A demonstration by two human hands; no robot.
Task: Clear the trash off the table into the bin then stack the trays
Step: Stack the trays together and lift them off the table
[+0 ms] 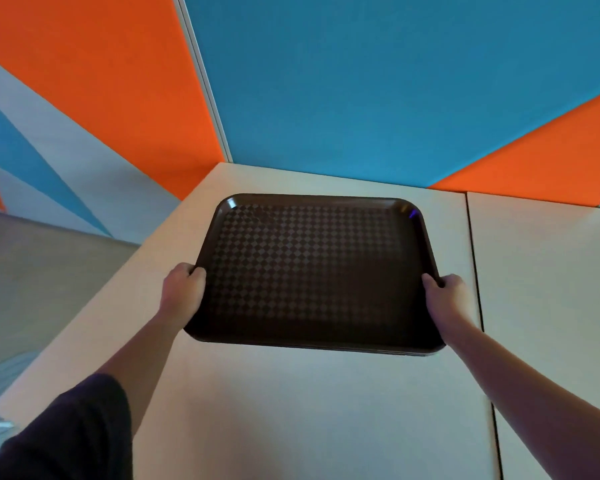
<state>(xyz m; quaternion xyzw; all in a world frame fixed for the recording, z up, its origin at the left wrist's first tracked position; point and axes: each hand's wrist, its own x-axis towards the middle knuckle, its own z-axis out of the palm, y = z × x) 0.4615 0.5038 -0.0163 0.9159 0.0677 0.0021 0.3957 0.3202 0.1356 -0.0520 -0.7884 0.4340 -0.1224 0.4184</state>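
From the head camera, a dark brown tray (312, 268) with a checkered, diamond-patterned floor sits in the middle of the view, over the far left part of a pale table (291, 410); thin layered edges along its near right rim suggest more than one tray in a stack, though how many cannot be told. The left hand (184, 289) grips the tray's left edge with the fingers curled over the rim, and the right hand (445, 296) grips the right edge the same way, thumb on top. Whether the tray rests on the table or is held just above it cannot be told; a shadow lies beneath its near edge. A dark sleeve (70, 431) covers the left upper arm at the lower left corner, while the right forearm is bare. A dark seam (478, 306) runs front to back just right of the tray, dividing this table from a second pale tabletop (551, 289) that butts against it. Behind both stand wall panels in orange (101, 64) and blue (378, 81), meeting at a pale vertical strip (205, 81) at the table's far corner. To the left, beyond the table edge, a grey-brown floor (42, 271) shows. The tray holds nothing on its floor.
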